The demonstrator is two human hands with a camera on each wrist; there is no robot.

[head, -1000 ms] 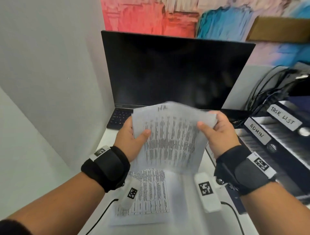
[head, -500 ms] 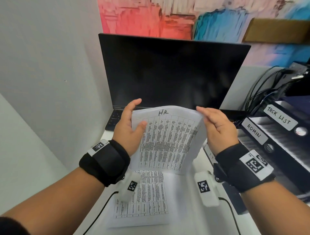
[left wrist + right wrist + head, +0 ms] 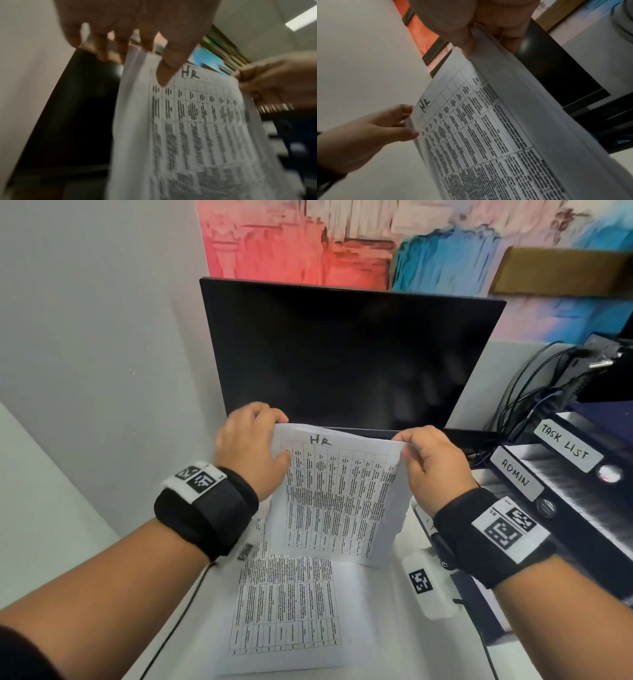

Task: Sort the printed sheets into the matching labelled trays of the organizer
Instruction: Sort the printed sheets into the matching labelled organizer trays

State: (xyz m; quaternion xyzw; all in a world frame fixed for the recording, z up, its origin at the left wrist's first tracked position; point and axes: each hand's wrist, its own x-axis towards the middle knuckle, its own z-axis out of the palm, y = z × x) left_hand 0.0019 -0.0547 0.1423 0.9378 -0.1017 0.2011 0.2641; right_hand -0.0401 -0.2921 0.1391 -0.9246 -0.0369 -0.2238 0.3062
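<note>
I hold a stack of printed sheets (image 3: 339, 494) upright above the desk, its front page headed "HR" by hand. My left hand (image 3: 253, 446) pinches the stack's top left corner, thumb on the front (image 3: 166, 70), fingers behind. At the top right corner my right hand (image 3: 435, 463) pinches the edge (image 3: 467, 44). Another printed sheet (image 3: 291, 607) lies flat on the desk below. The dark organizer (image 3: 575, 494) stands at the right, with trays labelled "ADMIN" (image 3: 515, 477) and "TASK LIST" (image 3: 565, 446). No HR label is in view.
A black monitor (image 3: 349, 357) stands right behind the held stack, with a keyboard edge under it. Cables (image 3: 527, 402) hang at the back right above the organizer. A grey wall (image 3: 96, 337) closes the left side. The white desk (image 3: 390, 628) runs toward me.
Both hands slid up from the stack's sides to its top corners. The stack was squared and now stands steadier, with the "HR" heading in plain sight.
</note>
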